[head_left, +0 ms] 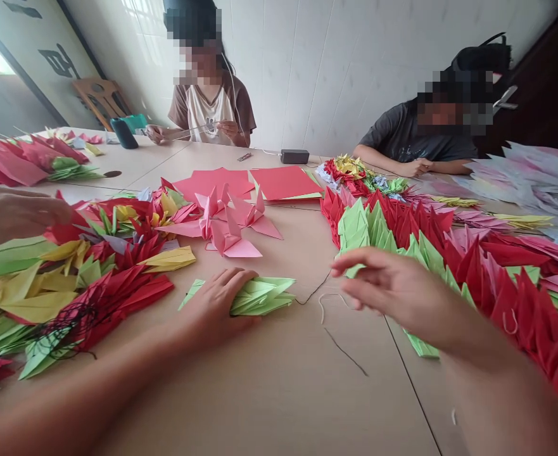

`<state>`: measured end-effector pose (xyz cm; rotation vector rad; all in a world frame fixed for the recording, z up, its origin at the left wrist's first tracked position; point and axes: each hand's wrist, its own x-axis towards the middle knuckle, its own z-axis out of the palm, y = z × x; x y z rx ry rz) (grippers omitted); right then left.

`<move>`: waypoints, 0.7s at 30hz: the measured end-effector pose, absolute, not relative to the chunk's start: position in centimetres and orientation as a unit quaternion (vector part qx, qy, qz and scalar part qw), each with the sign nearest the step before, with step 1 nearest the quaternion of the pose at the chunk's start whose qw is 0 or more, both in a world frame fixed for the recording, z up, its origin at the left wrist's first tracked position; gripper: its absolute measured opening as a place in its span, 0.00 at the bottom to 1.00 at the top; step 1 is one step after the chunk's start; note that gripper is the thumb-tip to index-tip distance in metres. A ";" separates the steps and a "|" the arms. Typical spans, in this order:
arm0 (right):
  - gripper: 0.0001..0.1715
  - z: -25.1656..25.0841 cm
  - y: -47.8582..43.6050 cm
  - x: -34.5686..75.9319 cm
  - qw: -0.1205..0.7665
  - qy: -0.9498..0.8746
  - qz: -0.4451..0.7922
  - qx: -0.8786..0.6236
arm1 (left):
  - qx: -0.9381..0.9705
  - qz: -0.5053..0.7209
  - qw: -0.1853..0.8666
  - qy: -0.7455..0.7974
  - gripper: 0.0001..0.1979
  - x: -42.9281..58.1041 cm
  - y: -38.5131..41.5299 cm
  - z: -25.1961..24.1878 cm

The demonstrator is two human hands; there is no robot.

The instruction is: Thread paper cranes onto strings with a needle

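My left hand [224, 291] lies over a stack of flat-folded light green paper cranes [264, 296] on the table, its fingers curled around them. A dark thread [314, 290] runs from the tip of that stack to the fingertips of my right hand [387, 278], where it seems pinched; the exact grip is partly hidden. My right hand hovers just in front of a long row of green folded cranes [367, 225] and red folded cranes [469, 272]. Below it on the table lie a pale bit of string [322, 310] and a loose dark thread piece [348, 353].
Opened pink cranes [234, 237] stand ahead, before red paper sheets [283, 183]. A heap of colourful folded cranes [36, 288], with tangled black thread [72, 320], covers the left, where another person's hand [17, 212] reaches in. Two people sit across the table [279, 386].
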<state>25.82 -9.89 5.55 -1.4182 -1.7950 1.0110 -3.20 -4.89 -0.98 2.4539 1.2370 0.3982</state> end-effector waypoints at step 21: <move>0.12 1.8 -7.1 23.0 0.303 -0.643 0.418 -0.566 | 0.884 0.157 0.162 0.410 0.26 -3.6 -4.6 -0.5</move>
